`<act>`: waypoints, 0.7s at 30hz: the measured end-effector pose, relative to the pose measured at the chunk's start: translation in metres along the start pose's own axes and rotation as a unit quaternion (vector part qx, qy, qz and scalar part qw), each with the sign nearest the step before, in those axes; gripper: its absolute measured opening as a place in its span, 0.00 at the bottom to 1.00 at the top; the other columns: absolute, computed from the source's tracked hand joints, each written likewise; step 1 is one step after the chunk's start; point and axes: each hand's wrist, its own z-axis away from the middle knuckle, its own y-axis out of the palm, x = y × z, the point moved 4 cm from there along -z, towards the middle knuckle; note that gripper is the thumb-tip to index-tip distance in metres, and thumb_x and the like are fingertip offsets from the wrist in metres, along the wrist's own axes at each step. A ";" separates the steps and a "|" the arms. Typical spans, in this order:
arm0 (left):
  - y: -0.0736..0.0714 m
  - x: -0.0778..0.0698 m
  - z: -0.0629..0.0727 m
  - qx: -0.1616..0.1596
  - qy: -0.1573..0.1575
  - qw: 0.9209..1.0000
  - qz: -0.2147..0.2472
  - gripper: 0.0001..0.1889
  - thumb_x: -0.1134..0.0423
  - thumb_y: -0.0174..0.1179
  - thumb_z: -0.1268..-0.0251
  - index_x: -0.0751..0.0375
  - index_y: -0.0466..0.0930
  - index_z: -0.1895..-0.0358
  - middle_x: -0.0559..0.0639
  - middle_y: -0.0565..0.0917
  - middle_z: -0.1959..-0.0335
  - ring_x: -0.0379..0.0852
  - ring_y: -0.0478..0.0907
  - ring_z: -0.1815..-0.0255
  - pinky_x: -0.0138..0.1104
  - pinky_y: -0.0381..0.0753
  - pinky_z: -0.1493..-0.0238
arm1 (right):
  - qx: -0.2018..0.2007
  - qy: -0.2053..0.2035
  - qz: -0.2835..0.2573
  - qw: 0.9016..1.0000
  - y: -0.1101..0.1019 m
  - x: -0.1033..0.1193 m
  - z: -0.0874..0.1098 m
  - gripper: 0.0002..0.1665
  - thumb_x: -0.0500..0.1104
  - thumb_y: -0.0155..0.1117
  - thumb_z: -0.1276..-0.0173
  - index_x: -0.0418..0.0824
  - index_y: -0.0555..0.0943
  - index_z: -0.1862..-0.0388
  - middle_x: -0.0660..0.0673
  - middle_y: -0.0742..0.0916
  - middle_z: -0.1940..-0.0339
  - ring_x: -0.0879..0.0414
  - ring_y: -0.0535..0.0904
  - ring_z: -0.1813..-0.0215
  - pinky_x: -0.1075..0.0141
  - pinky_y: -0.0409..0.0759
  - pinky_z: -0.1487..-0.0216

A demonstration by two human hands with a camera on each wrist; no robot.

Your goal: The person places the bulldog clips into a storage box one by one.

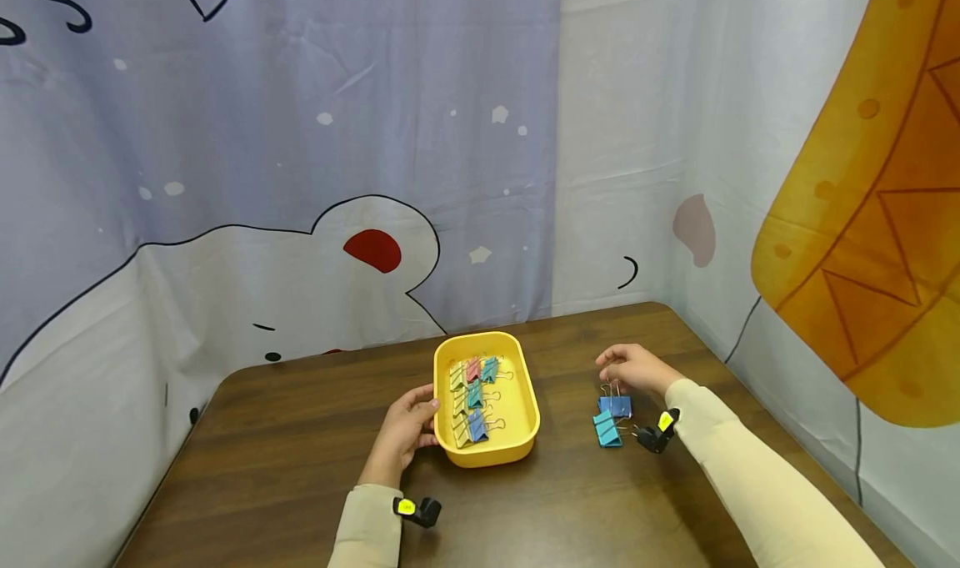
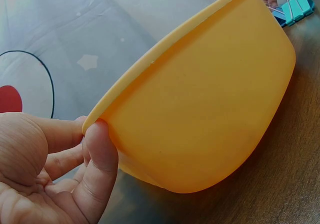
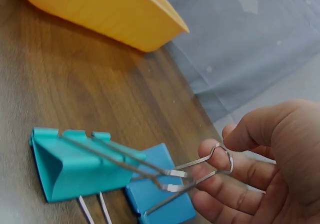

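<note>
My left hand holds the left rim of a yellow tray, thumb and fingers pinching its edge in the left wrist view. Inside the tray lie several binder clips in yellow, a pink one, teal ones and a blue one. On the table to the right rest a blue binder clip and a teal binder clip. My right hand is just beyond them, fingers loosely bent at the blue clip's wire handle. The loop shows uncovered before the fingertips; a firm grip is not visible.
The brown wooden table has its far edge against a printed curtain. A second printed cloth hangs along the right edge. Each wrist wears a small black camera.
</note>
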 end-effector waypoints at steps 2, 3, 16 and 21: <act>0.000 0.000 0.000 0.002 0.000 1.000 0.002 0.23 0.65 0.55 0.23 0.63 0.69 0.28 0.63 0.81 0.57 0.43 0.76 0.73 0.33 0.83 0.79 | 0.003 0.002 0.003 1.000 0.000 -0.002 0.002 0.20 0.30 0.56 0.32 0.24 0.74 0.43 0.32 0.85 0.60 0.51 0.77 0.70 0.61 0.79 0.70; 0.000 0.000 0.000 0.002 0.000 1.000 0.002 0.23 0.65 0.55 0.23 0.63 0.69 0.28 0.62 0.81 0.57 0.43 0.76 0.73 0.33 0.83 0.79 | 0.004 0.000 0.007 1.000 0.000 -0.002 0.003 0.20 0.30 0.56 0.33 0.24 0.73 0.43 0.32 0.86 0.60 0.51 0.77 0.71 0.61 0.80 0.70; 0.000 -0.001 0.003 0.007 -0.002 1.000 0.004 0.25 0.64 0.54 0.22 0.64 0.66 0.27 0.62 0.80 0.57 0.44 0.75 0.72 0.34 0.84 0.79 | -0.011 -0.001 0.027 1.000 -0.003 -0.008 0.006 0.18 0.30 0.56 0.32 0.25 0.75 0.44 0.37 0.87 0.64 0.54 0.76 0.73 0.64 0.78 0.73; 0.001 -0.001 0.002 0.007 -0.004 1.000 0.007 0.24 0.66 0.54 0.23 0.64 0.66 0.27 0.63 0.80 0.57 0.44 0.76 0.72 0.33 0.83 0.79 | -0.020 -0.011 0.022 1.000 -0.006 -0.008 0.006 0.17 0.30 0.56 0.32 0.24 0.76 0.45 0.37 0.87 0.65 0.53 0.77 0.72 0.64 0.78 0.73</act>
